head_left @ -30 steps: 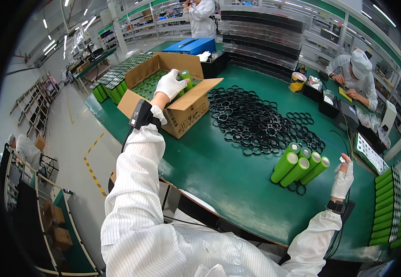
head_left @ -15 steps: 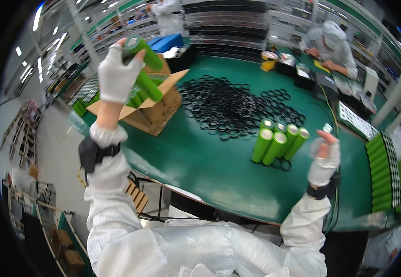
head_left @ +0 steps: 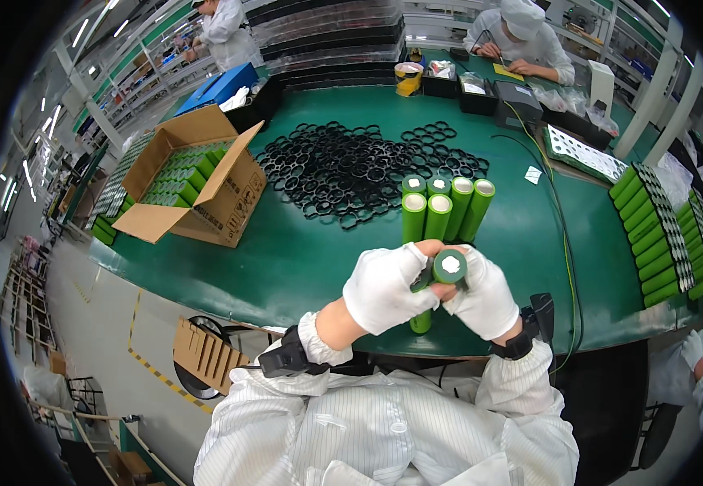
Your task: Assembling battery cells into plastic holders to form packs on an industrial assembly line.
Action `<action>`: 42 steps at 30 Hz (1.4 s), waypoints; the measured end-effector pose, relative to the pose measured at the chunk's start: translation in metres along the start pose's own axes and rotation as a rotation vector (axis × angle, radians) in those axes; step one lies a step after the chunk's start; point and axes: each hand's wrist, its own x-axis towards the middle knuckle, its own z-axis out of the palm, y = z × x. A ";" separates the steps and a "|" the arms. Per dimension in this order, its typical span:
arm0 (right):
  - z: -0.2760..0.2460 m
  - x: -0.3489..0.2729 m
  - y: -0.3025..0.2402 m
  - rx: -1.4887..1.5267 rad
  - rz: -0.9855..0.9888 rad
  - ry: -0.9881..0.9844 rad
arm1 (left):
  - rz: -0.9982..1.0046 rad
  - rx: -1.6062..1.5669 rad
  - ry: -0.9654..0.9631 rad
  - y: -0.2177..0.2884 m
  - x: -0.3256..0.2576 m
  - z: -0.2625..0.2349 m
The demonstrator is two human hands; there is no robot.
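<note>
**Green on green**

My gloves are white; the cell (head_left: pixel 449 266) I grip is bright green with a white cap. The tabletop (head_left: pixel 303 259) is darker green, the rings (head_left: pixel 351 170) black, the carton (head_left: pixel 206 182) brown, my sleeves white, faintly pinstriped.

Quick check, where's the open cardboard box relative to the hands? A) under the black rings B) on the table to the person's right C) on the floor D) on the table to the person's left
D: the open cardboard box sits on the green table, left of both hands holding green cylindrical cells.
</note>
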 end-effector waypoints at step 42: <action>0.005 -0.003 0.038 0.000 0.284 -0.336 | -0.187 -0.434 -0.020 -0.068 -0.034 0.042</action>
